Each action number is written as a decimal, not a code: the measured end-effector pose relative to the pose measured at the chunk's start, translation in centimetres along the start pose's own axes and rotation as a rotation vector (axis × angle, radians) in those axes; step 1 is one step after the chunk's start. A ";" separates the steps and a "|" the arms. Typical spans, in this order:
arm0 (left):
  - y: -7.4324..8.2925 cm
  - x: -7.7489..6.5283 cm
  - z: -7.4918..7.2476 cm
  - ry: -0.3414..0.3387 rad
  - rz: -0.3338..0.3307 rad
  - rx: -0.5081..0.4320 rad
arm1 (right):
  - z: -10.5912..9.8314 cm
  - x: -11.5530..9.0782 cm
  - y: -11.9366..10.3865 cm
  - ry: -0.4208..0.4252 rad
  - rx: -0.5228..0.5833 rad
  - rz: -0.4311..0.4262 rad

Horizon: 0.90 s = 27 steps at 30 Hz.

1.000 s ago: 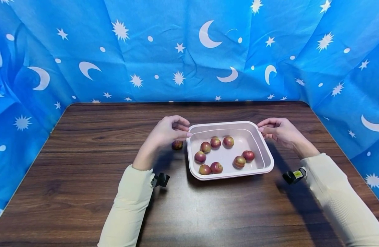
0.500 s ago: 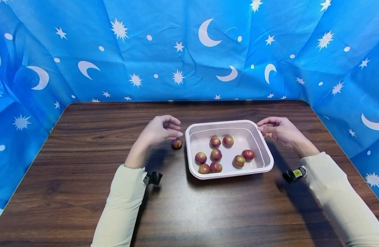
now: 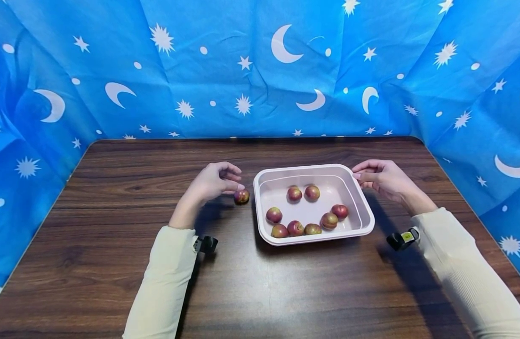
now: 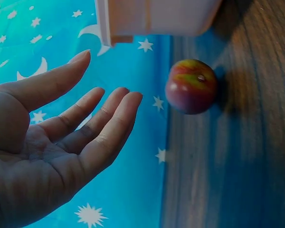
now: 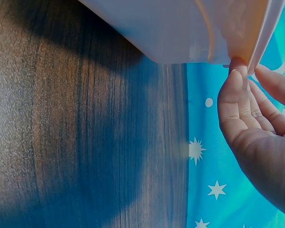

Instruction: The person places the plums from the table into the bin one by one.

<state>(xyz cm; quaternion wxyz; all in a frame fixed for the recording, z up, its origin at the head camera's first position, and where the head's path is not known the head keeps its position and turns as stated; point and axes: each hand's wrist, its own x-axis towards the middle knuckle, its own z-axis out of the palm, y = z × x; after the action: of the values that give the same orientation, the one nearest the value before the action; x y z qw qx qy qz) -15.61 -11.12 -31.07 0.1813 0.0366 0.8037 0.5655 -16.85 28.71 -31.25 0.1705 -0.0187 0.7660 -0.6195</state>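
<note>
A white plastic tub (image 3: 268, 175) on the table holds several red-and-green plums (image 3: 294, 193), most of them along its front and left sides. At its right rim, my right hand (image 3: 384, 181) pinches the edge; the right wrist view has the thumb and fingers of the right hand (image 5: 261, 123) on the tub's rim (image 5: 259, 38). Left of the tub, a single plum (image 3: 241, 196) rests on the wood. My left hand (image 3: 213, 181) hovers close to it with nothing in its grasp. In the left wrist view, the loose plum (image 4: 192, 87) lies beyond the spread fingers.
The dark wooden table (image 3: 116, 226) runs back to a blue curtain (image 3: 226, 61) printed with moons and stars. Each wrist wears a black camera, the left wrist camera (image 3: 206, 245) beside the bare table front.
My left hand has left the tub's left rim and moved left and slightly down, near the loose plum. Inside the tub, one plum has rolled to the front wall. The right hand stays put.
</note>
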 end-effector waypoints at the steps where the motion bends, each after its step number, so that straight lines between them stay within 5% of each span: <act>1: -0.2 0.1 0.0 0.000 -0.006 0.005 | 0.0 0.0 0.0 0.000 0.002 0.000; 27: -3.4 2.2 0.7 0.004 -0.122 -0.036 | 0.0 0.0 0.2 -0.005 0.041 -0.011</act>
<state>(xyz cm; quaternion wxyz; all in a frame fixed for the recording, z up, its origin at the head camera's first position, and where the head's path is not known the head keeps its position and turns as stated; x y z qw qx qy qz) -16.94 -11.15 -34.97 0.2145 -0.0169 0.7944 0.5680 -16.86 28.79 -31.47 0.1695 -0.0209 0.7528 -0.6358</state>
